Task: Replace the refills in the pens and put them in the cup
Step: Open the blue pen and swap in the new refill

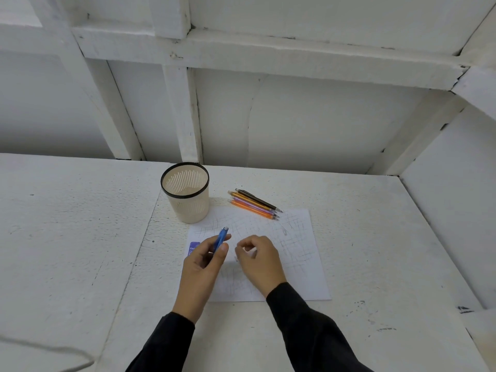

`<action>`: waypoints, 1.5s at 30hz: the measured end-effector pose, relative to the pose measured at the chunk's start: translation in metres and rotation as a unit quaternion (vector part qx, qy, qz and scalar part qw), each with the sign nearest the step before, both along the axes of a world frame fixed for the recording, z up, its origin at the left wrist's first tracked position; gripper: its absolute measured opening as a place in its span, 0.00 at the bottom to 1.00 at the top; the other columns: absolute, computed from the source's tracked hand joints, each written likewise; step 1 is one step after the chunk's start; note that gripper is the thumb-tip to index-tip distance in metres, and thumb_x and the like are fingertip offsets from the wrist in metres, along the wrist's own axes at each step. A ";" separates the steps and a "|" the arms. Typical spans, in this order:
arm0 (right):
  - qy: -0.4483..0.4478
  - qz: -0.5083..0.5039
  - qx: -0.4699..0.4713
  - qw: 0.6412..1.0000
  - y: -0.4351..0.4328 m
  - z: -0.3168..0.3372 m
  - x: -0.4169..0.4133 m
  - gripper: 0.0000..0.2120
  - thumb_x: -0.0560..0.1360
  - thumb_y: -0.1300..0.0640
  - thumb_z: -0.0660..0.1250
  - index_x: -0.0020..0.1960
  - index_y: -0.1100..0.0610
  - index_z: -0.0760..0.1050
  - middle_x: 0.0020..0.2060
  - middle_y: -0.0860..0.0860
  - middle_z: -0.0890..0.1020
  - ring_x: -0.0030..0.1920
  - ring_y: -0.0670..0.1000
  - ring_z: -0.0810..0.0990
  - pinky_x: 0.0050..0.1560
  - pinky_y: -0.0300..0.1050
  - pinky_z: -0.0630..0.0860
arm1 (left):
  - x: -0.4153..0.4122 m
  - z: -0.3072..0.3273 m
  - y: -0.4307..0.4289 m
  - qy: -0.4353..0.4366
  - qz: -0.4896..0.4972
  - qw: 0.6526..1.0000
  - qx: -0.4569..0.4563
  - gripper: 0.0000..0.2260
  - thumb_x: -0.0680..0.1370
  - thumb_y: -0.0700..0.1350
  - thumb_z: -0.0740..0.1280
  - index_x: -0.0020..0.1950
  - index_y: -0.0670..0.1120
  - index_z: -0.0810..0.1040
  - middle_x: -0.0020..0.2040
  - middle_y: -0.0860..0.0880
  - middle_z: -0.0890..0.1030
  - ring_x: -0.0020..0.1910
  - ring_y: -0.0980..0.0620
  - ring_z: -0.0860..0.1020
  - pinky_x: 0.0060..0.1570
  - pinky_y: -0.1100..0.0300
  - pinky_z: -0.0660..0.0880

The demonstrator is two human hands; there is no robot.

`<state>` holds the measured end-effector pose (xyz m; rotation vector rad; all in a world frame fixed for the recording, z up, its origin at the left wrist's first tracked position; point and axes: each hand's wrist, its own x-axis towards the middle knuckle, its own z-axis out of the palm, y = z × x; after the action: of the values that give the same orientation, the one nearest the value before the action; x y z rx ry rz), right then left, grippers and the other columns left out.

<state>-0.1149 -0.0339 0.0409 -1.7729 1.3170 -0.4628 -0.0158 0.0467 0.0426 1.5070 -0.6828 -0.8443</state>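
My left hand [205, 260] pinches a blue pen [220, 238] between thumb and fingers, its top end tilted up toward the cup. Just right of it, my right hand [259, 257] has its fingers curled; whether they pinch something small I cannot tell. A beige slotted cup [186, 193] with a black rim stands upright beyond the hands and looks empty. Several pens [253, 204], orange, purple and black, lie side by side to the right of the cup.
A scribbled sheet of paper [300, 253] lies under both hands. A small purple packet [193, 248] peeks out beside my left hand. White wooden framing rises behind the white table [80, 237], and a side wall closes the right.
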 end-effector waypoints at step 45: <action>-0.023 0.142 -0.090 0.986 -0.017 0.059 -0.013 0.09 0.74 0.63 0.67 0.52 0.53 0.73 0.42 0.48 0.78 0.40 0.46 0.79 0.47 0.37 0.79 | 0.013 -0.011 0.002 -0.296 -0.020 0.955 0.023 0.12 0.75 0.47 0.67 0.58 0.56 0.79 0.45 0.60 0.77 0.45 0.56 0.75 0.46 0.66 0.71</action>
<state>-0.1275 -0.0510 0.1003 -2.0490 0.9945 -0.4715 -0.0027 0.0491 0.0321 1.8089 -1.1395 -0.4271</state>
